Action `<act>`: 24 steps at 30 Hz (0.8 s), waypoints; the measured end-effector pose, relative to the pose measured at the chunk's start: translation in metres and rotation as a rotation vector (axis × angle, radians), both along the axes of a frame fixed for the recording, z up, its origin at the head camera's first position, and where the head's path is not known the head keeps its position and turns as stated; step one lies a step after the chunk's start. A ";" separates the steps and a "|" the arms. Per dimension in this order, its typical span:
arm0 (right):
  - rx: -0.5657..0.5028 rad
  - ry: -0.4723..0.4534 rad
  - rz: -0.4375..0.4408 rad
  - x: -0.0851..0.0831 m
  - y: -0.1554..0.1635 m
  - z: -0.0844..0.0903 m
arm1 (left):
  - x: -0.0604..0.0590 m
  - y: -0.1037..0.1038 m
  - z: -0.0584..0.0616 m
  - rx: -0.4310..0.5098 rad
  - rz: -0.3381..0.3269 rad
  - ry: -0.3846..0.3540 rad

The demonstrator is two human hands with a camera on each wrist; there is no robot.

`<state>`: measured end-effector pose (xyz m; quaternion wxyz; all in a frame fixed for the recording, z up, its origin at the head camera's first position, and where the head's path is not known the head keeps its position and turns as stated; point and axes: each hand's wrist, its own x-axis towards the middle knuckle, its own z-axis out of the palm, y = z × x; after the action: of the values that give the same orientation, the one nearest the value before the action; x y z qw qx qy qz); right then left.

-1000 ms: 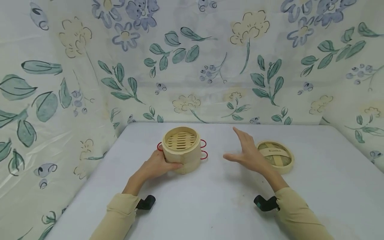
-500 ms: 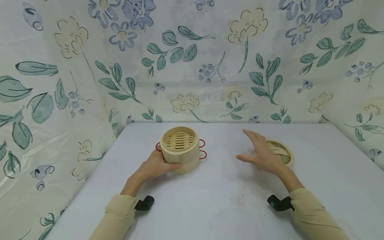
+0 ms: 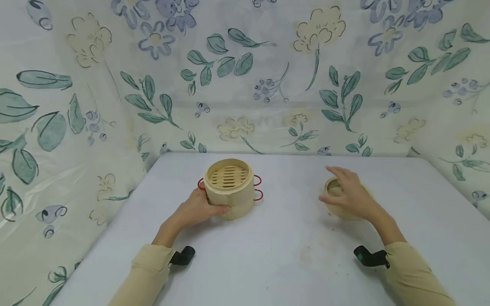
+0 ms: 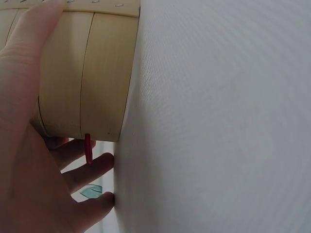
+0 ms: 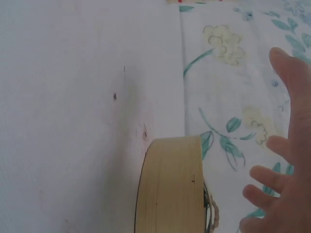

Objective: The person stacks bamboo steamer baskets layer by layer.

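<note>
**Two hands at a bamboo steamer and its lid**

Nearest the viewer, two beige sleeves lie over the white table [image 3: 291, 263], each wrist carrying a small dark camera mount.

Further in, the left hand [image 3: 197, 208] grips the near left side of the bamboo steamer basket [image 3: 229, 188]; thumb and fingers curl round its wall, and the left wrist view shows the palm pressed against the bamboo. The basket stands upright on the table, left of centre, open side up, and nothing shows inside it but the slatted floor. Red wire handles [image 3: 257, 187] stick out sideways to left and right.

Well apart to the right, the right hand [image 3: 350, 196] hovers over the steamer lid [image 3: 337, 199] with fingers loosely spread and bent, holding nothing; whether the fingertips touch it I cannot tell. The lid lies flat on the table.

Behind, a floral sheet [image 3: 268, 76] forms the backdrop.
</note>
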<state>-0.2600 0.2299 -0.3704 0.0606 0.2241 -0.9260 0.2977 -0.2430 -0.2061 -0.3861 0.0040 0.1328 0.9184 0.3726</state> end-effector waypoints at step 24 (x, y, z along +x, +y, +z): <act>0.174 -0.189 -0.090 0.001 0.051 -0.019 | -0.003 -0.002 -0.002 0.021 -0.012 0.004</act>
<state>-0.2589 0.2813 -0.3893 -0.0334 0.1577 -0.9590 0.2330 -0.2456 -0.2085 -0.3877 0.0028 0.1390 0.9136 0.3820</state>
